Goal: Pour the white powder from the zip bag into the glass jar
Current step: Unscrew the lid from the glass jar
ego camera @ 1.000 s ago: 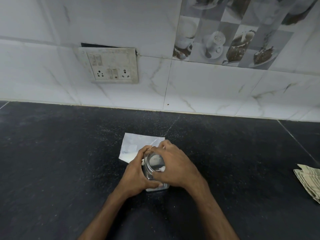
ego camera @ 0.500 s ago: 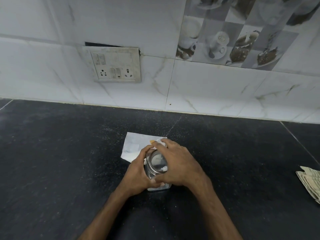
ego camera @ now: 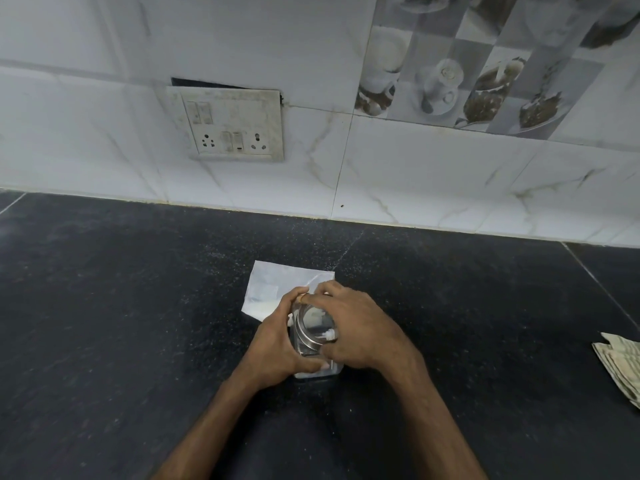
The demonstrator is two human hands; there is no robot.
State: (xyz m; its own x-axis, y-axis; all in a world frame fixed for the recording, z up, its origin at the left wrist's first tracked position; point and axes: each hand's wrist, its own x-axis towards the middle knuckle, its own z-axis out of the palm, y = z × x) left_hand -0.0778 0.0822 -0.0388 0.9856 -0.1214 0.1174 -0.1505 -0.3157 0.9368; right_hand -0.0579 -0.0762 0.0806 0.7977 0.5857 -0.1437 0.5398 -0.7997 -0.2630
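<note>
A small glass jar (ego camera: 313, 332) with a metal rim stands upright on the black counter (ego camera: 121, 306), in the middle of the head view. My left hand (ego camera: 277, 341) wraps its left side and base. My right hand (ego camera: 360, 327) grips the jar's top and right side, fingers curled over the rim. Just behind the jar lies the zip bag (ego camera: 273, 289), flat on the counter, with white powder gathered at its near left edge. Whether a lid sits on the jar is hidden by my fingers.
A white tiled wall with a switch and socket plate (ego camera: 228, 126) rises behind the counter. A folded striped cloth (ego camera: 620, 362) lies at the right edge of the counter.
Both hands stay on the jar; my right hand's fingers have shifted slightly around the rim. The view has tilted a little. The bag has not moved.
</note>
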